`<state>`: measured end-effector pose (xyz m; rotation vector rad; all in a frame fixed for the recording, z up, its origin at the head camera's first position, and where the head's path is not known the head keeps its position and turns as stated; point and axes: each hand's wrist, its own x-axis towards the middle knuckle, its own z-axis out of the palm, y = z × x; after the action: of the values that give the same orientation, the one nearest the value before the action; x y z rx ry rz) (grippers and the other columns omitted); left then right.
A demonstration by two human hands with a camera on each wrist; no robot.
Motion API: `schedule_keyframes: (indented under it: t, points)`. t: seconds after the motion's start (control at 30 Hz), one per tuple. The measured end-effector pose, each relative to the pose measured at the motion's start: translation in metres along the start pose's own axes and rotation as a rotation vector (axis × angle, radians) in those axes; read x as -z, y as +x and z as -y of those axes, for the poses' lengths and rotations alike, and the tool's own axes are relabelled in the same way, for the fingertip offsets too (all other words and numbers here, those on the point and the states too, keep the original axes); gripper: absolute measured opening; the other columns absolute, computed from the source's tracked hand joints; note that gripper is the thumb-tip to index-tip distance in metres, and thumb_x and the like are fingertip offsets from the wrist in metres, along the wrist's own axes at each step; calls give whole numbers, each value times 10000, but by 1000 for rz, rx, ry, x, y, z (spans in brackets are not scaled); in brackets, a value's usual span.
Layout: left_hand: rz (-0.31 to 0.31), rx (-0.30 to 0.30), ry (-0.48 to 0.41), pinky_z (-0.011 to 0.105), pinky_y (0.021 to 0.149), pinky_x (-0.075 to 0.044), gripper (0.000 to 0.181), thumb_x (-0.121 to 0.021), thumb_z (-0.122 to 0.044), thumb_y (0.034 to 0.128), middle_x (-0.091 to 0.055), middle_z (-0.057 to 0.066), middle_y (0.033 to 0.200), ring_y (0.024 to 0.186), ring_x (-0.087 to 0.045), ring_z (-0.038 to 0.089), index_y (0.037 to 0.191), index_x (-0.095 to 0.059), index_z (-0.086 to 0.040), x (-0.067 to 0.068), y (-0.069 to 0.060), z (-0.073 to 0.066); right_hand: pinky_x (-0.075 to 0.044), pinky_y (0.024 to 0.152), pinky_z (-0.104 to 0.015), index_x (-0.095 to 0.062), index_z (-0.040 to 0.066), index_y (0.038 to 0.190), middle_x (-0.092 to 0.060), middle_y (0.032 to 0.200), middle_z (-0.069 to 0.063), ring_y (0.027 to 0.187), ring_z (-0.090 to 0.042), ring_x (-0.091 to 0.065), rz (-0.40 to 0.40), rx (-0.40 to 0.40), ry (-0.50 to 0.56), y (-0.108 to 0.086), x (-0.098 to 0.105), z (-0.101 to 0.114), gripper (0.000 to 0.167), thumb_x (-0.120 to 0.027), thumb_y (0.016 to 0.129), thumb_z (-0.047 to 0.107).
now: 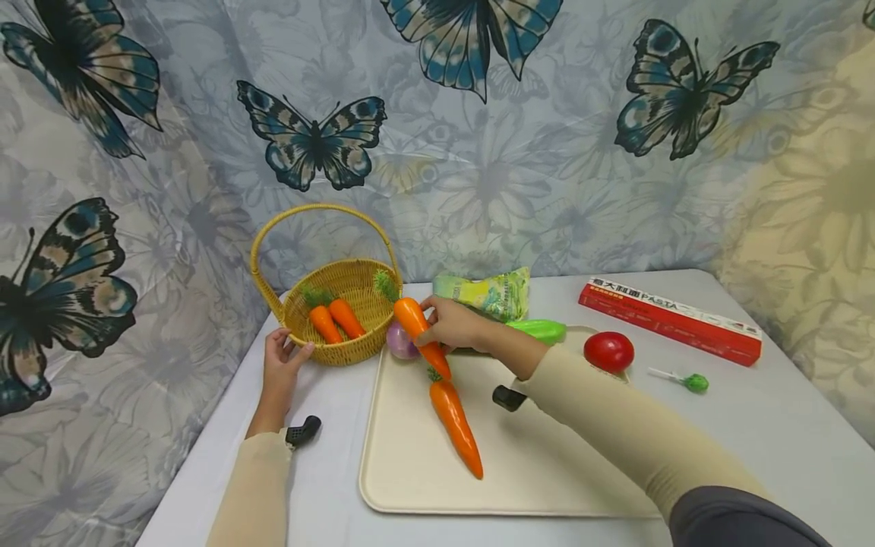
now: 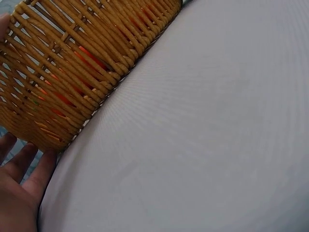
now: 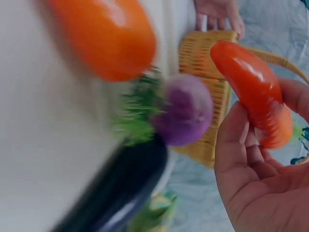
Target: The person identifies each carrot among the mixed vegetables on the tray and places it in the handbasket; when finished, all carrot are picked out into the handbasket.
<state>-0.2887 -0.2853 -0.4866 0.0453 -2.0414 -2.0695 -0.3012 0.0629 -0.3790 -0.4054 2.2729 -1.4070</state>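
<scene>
My right hand (image 1: pixel 456 325) grips an orange toy carrot (image 1: pixel 412 315) with a green leafy top, beside the yellow wicker basket (image 1: pixel 350 351). The right wrist view shows the held carrot (image 3: pixel 251 77) between thumb and fingers. My left hand (image 1: pixel 282 368) rests against the basket's near left side; in the left wrist view its spread fingers (image 2: pixel 41 176) touch the weave. Two carrots (image 1: pixel 335 320) lie inside the basket. Another carrot (image 1: pixel 456 429) lies on the cream tray (image 1: pixel 410 494), just below the held one. A round purple vegetable (image 1: pixel 400 342) sits by the basket.
A dark eggplant (image 3: pixel 120 188) appears in the right wrist view. Behind the right arm are a green-yellow packet (image 1: pixel 488 295) and a green vegetable (image 1: pixel 541 330). Farther right are a tomato (image 1: pixel 608 352), a green-headed white stick (image 1: pixel 696 383) and a red pasta box (image 1: pixel 673 323).
</scene>
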Motion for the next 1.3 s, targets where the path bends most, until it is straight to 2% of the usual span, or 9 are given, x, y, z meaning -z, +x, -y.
schedule_keyframes:
  t: [0.23,0.4,0.53,0.63,0.73,0.83,0.93,1.1,1.3]
  points:
    - [6,-4,31,239,983,-417,631,-657,-91,935,-169,139,1586,1409,-257,296,1382,-224,19,-4,-7,-14,-577,671,-388,-361,70,1415,-542,1102,-155,921,-280,-634,-8,50,12,55,0,36,680,-743,855,126]
    - [14,-27,51,230,985,-414,633,-659,-98,934,-167,146,1585,1411,-254,314,1378,-225,26,-4,-4,-17,-573,707,-383,-335,73,1443,-544,1173,-147,970,-277,-633,-14,84,65,85,-3,56,700,-733,873,154]
    - [11,-38,53,195,942,-420,637,-665,-96,929,-173,143,1585,1402,-269,311,1376,-228,27,0,1,-18,-561,771,-409,-300,64,1475,-541,1199,-151,997,-271,-631,2,95,104,104,-10,62,726,-720,888,144]
    - [9,-36,35,207,933,-416,640,-670,-95,927,-176,116,1588,1398,-279,292,1380,-231,15,3,6,-12,-554,789,-428,-279,64,1487,-542,1195,-150,1014,-271,-622,-35,116,142,112,-16,62,738,-717,897,139]
    - [1,-29,38,251,980,-393,624,-676,-108,926,-179,77,1592,1396,-287,265,1370,-246,-19,5,10,-3,-555,784,-401,-285,91,1497,-548,1192,-128,1015,-259,-621,-128,163,157,119,-22,56,749,-726,897,161]
    - [-9,-32,49,321,1038,-359,606,-682,-122,925,-185,58,1590,1391,-296,248,1354,-261,-45,5,11,5,-552,779,-354,-297,120,1510,-554,1213,-113,1017,-240,-622,-214,199,119,125,-30,45,751,-727,899,194]
    - [-11,-34,51,370,1058,-348,603,-684,-127,925,-190,58,1588,1389,-301,242,1353,-267,-50,4,10,10,-543,788,-317,-294,132,1515,-566,1245,-103,1026,-217,-622,-246,189,17,128,-38,32,757,-723,902,241]
    - [-10,-30,61,327,1038,-372,618,-684,-138,927,-184,64,1590,1395,-293,250,1368,-261,-50,2,8,13,-540,817,-316,-298,105,1505,-601,1263,-104,1043,-211,-627,-264,181,-120,129,-47,19,782,-738,887,294]
    - [-13,-58,69,329,1031,-386,625,-676,-135,931,-164,91,1593,1398,-281,290,1372,-247,-32,3,9,14,-530,817,-318,-325,85,1483,-643,1157,-90,973,-209,-635,-311,185,-230,133,-52,21,780,-749,873,324]
